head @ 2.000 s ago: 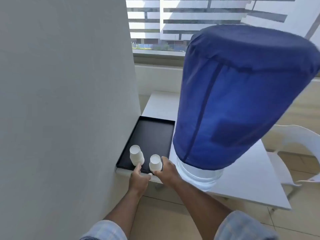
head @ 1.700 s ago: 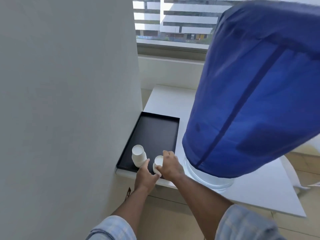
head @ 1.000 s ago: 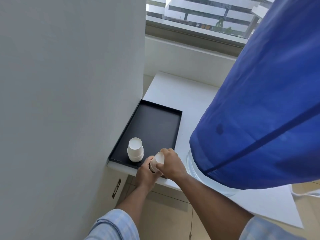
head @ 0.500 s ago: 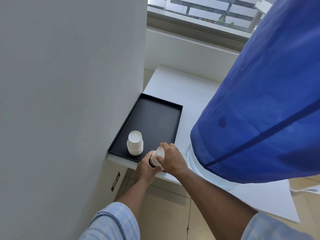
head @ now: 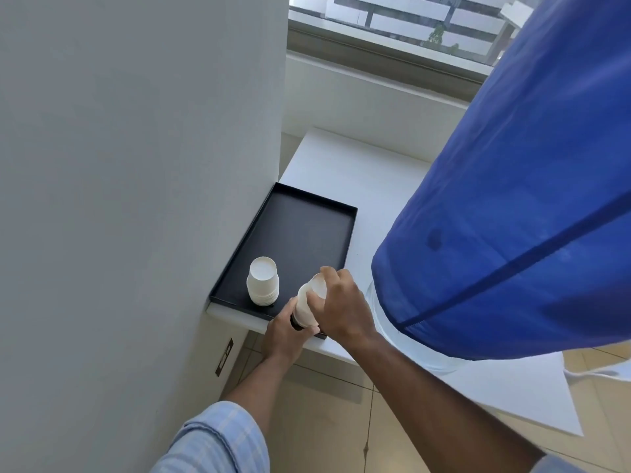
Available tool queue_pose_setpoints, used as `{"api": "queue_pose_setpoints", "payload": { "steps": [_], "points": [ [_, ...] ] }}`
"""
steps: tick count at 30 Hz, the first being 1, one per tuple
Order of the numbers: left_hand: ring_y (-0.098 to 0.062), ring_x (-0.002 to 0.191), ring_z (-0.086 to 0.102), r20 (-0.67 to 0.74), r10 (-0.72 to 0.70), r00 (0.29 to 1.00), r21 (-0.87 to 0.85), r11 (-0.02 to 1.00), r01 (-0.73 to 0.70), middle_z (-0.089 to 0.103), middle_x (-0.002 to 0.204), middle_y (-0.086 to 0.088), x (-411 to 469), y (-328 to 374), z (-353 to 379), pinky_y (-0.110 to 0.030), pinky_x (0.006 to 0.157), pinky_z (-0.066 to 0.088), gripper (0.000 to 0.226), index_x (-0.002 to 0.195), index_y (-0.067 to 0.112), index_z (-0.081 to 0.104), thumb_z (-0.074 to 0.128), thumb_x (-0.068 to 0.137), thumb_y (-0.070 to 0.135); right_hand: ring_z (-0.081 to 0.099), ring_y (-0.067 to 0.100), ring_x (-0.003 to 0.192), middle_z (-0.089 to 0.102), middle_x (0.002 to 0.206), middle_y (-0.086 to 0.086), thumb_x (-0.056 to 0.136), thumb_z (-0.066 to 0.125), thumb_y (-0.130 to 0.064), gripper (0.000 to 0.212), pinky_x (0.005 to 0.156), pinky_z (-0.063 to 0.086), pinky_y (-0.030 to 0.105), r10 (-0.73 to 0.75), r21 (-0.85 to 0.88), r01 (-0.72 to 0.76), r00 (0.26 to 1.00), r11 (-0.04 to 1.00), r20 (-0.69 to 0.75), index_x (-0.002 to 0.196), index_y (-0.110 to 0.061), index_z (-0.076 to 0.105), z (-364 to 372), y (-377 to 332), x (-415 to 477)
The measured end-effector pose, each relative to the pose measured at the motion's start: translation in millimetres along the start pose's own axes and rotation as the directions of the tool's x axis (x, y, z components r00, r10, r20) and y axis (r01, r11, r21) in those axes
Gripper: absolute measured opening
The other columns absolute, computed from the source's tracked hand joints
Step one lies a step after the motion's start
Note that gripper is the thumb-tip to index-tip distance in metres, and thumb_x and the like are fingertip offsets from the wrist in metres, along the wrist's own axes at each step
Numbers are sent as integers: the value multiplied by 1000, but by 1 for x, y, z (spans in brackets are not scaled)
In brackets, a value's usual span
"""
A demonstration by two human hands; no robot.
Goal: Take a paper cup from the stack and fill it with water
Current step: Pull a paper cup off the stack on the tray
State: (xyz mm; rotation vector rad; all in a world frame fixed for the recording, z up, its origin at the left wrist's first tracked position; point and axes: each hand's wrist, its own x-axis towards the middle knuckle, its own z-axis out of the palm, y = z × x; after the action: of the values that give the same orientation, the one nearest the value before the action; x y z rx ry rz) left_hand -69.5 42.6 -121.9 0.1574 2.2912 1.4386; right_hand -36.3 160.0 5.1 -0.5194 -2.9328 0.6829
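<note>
Two stacks of white paper cups stand upside down on a black tray (head: pixel 307 230). The left stack (head: pixel 262 280) stands alone near the tray's front left corner. My left hand (head: pixel 283 336) grips the lower part of the right stack (head: pixel 307 307), which is tilted over the tray's front edge. My right hand (head: pixel 341 302) closes around that stack's upper cup. A large water bottle under a blue cloth cover (head: pixel 512 206) stands to the right; its tap is hidden.
The tray sits on a white table (head: pixel 358 172) beside a grey wall (head: pixel 136 199) on the left. A window (head: pixel 392 25) runs along the back. Tiled floor (head: pixel 324 421) lies below the table's front edge.
The view has swung closer and lower. Both hands have closed on the right cup stack and tipped it up off the tray. The left stack has not moved.
</note>
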Motion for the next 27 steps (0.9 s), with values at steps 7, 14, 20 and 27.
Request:
{"api": "queue_pose_setpoints", "payload": {
  "steps": [7, 14, 20, 27],
  "points": [
    [-13, 79, 73, -224, -34, 974, -245, 969, -23, 80, 97, 5, -31, 9, 2, -30, 75, 58, 36, 118, 32, 72, 83, 83, 31, 64, 26, 91, 58, 120, 4, 89, 69, -31, 44, 75, 56, 35, -46, 130, 69, 984, 989, -173, 127, -18, 51, -16, -2, -50],
    [-27, 88, 75, -40, -168, 985, -783, 617, 74, 81, 110, -20, -85, 50, -18, -44, 85, 55, 43, 123, 10, 68, 45, 111, 44, 59, 12, 96, 57, 111, -7, 80, 80, -26, 51, 82, 54, 27, 46, 343, 36, 972, 939, -228, 119, -24, 47, -7, 5, -100],
    [-31, 90, 71, 77, 21, 997, -696, 717, 39, 78, 98, -21, -117, 58, -36, -46, 88, 55, 42, 108, 0, 75, 77, 90, 38, 62, 11, 91, 58, 101, -17, 75, 74, -45, 54, 79, 55, 33, 199, 505, -117, 974, 855, -110, 114, -26, 42, -2, 10, -136],
    [-16, 69, 69, 162, 113, 980, -337, 940, -52, 79, 73, -3, -143, 47, -26, -24, 68, 55, 21, 84, 17, 79, 94, 73, 28, 66, 17, 106, 67, 117, -10, 71, 73, -53, 73, 91, 55, 40, 321, 497, -326, 942, 804, 98, 132, -31, 40, 18, 27, -164]
  ]
}}
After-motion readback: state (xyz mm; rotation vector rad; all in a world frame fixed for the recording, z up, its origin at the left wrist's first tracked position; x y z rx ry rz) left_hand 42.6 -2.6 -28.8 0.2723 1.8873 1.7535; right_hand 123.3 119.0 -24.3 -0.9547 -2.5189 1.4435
